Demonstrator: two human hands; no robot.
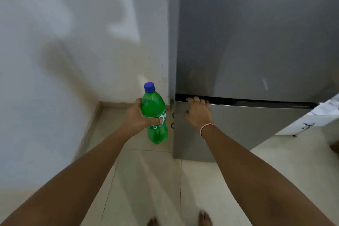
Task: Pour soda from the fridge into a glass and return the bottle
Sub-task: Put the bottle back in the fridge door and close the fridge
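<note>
A green soda bottle (156, 115) with a blue cap stands upright in the air, gripped round its middle by my left hand (139, 117). To its right is the grey fridge (256, 42), both doors closed. My right hand (199, 110) reaches to the dark handle groove (256, 101) between the upper and lower door, its fingers curled into the groove at the left end. No glass is in view.
A white wall stands to the left, meeting the fridge's side in a corner. Pale floor tiles lie below, with my bare toes at the bottom edge. A white appliance or box (315, 117) sits at the right, close to the fridge.
</note>
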